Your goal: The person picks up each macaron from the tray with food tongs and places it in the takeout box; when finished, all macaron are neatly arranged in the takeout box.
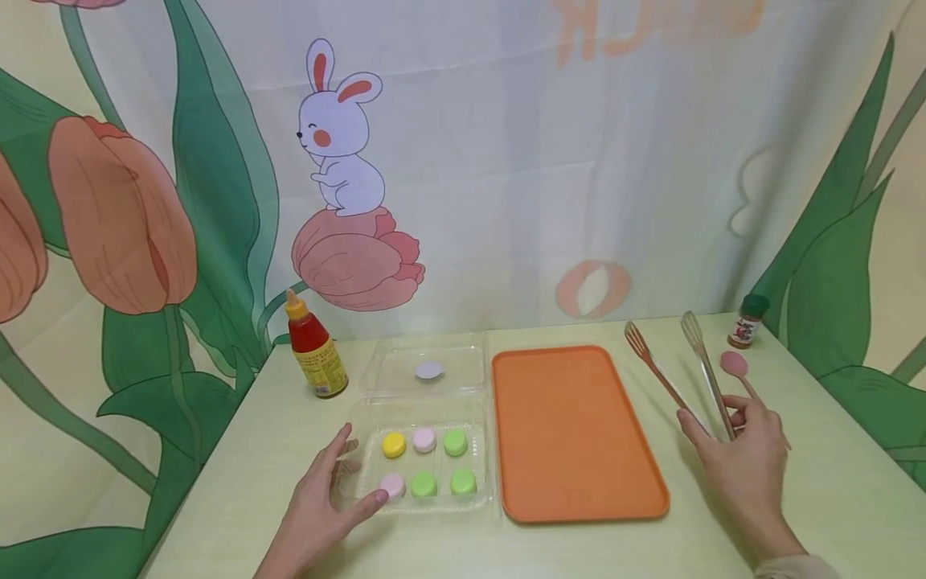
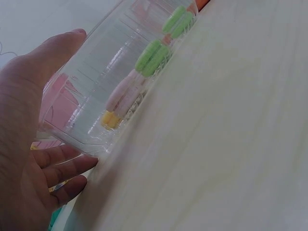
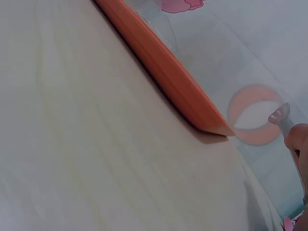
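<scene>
My left hand (image 1: 318, 498) grips the near left corner of a clear plastic box (image 1: 427, 508), thumb over the front rim and fingers along the left side. In the left wrist view, the fingertips (image 2: 89, 163) are at its lower corner. Inside sit several macarons: one yellow macaron (image 1: 394, 445), pink ones (image 1: 424, 440) and green ones (image 1: 455, 441). The hinged lid (image 1: 387, 366) lies back, bearing a pale oval sticker (image 1: 429, 370). Over to the right, my right hand (image 1: 748, 462) holds metal tongs (image 1: 705, 366) between thumb and fingers, slotted heads spread and pointing away.
An orange tray (image 1: 571, 434) lies between the box and the tongs. Beside the right hand is a pink spoon (image 1: 734, 364). A red sauce bottle (image 1: 317, 354) with a yellow cap stands back left, and a small green-lidded jar (image 1: 748, 322) back right. A printed curtain (image 1: 506, 161) hangs behind.
</scene>
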Available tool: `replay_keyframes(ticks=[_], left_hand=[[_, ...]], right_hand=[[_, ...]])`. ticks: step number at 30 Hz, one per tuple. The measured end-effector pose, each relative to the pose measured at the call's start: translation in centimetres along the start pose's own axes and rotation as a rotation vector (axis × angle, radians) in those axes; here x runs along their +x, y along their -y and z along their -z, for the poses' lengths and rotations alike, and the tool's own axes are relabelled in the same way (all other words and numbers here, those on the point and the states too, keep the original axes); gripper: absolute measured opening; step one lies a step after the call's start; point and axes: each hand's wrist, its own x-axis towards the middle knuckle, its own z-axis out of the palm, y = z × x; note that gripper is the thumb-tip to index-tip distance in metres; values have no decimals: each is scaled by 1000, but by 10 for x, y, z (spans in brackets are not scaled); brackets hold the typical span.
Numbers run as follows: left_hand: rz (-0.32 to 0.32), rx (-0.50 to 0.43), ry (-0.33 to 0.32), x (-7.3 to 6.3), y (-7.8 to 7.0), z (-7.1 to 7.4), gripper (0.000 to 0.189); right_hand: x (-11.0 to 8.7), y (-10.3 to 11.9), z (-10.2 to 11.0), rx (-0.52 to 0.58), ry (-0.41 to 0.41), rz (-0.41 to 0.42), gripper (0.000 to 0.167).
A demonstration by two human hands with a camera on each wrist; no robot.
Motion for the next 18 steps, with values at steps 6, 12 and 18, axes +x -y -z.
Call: replay_keyframes(ticks=[6,12,18], left_hand=[[15,4,9,1,0,0,124],[20,15,7,1,-1,0,123],[11,18,5,0,0,0,123]], right_hand=[[2,-5,-4,-56,6,13,69],[2,-12,-6,-125,44,31,69],[-1,-17,-5,-173,58,36,70]])
